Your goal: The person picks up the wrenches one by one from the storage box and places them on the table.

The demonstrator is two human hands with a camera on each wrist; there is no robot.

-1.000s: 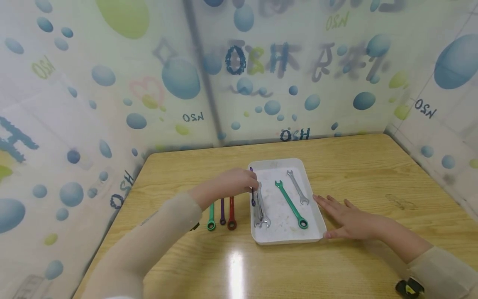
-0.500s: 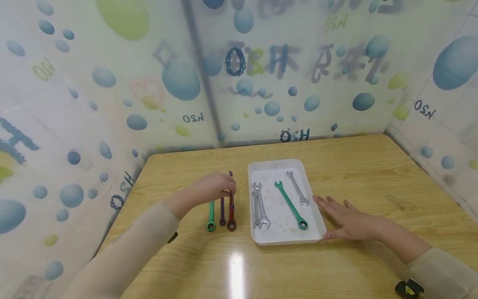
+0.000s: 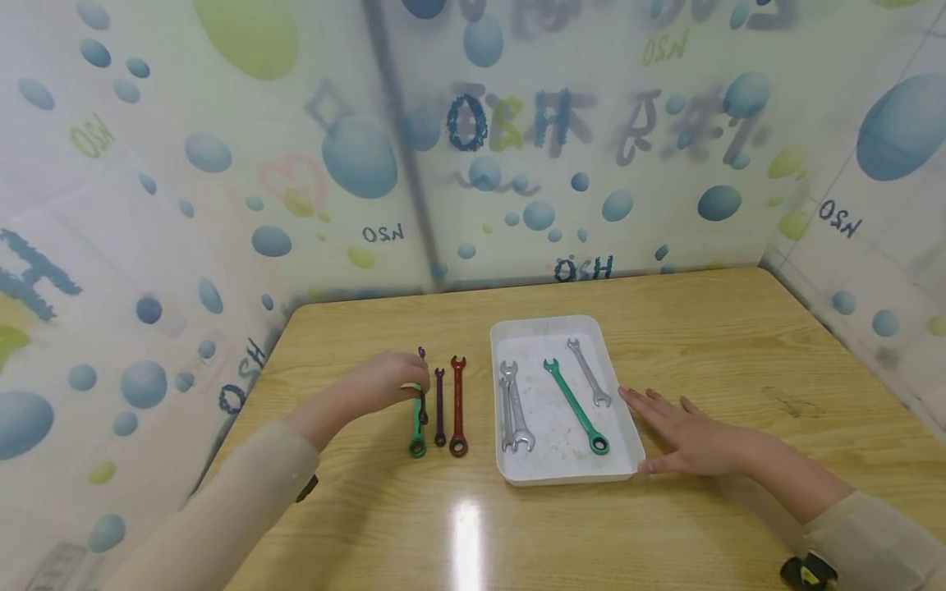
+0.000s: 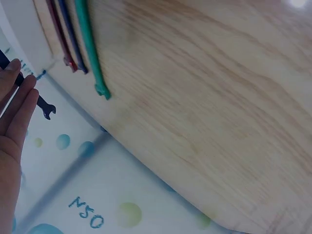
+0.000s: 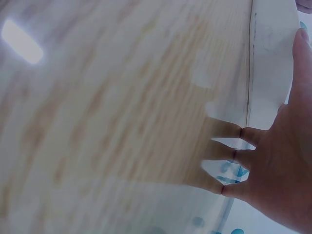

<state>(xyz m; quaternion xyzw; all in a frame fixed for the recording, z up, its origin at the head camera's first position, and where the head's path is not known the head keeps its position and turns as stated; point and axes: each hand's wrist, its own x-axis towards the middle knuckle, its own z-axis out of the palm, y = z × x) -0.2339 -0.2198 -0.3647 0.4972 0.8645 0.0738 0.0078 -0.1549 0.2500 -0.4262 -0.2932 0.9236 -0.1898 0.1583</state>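
Observation:
In the head view my left hand [image 3: 384, 384] pinches a small dark purple wrench [image 3: 424, 409] between thumb and fingers, above a green wrench [image 3: 417, 446] on the table. The held wrench's open end [image 4: 47, 108] sticks out past the fingertips in the left wrist view. Beside the green one lie a thin purple wrench [image 3: 440, 410] and a red wrench [image 3: 458, 402], side by side. My right hand [image 3: 691, 437] rests with spread fingers at the right side of a white tray [image 3: 539, 345], its thumb and fingertips touching the tray wall.
Inside the tray lie another green wrench [image 3: 572, 402] and silver wrenches, two at the left [image 3: 519, 410] and one at the upper right [image 3: 589, 373]. The wooden table [image 3: 709, 345] meets patterned walls at the back and sides.
My left hand has carried the small purple wrench left, from the tray's left side past the red and purple wrenches to above the green one. My right hand has stayed put.

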